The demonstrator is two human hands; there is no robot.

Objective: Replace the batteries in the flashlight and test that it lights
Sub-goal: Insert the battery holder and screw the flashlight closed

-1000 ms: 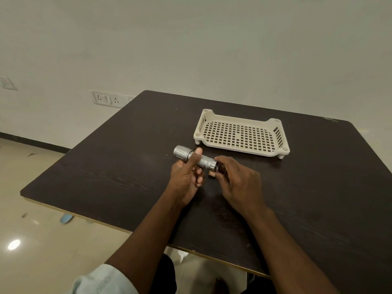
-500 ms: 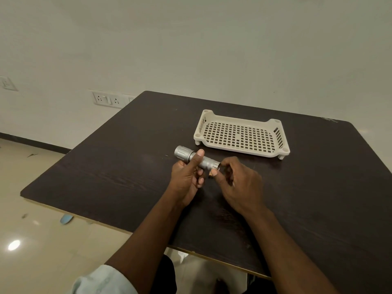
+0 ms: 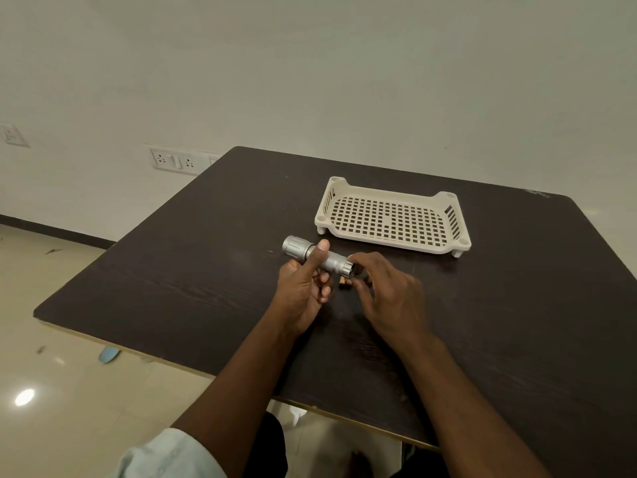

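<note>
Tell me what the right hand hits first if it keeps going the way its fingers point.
The right hand points up-left at the tail end of the flashlight, which its fingertips already seem to touch. A small brown piece lies just below; depth is unclear.

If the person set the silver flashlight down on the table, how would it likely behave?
The flashlight looks like rigid metal, so probably stiff and fairly heavy for its size. Its round barrel could roll on the flat table. The knurled grip under the left hand should resist slipping.

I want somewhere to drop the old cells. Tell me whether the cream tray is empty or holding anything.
Empty. The cream tray shows only its bare perforated floor; the flashlight is in the left hand, outside it.
</note>
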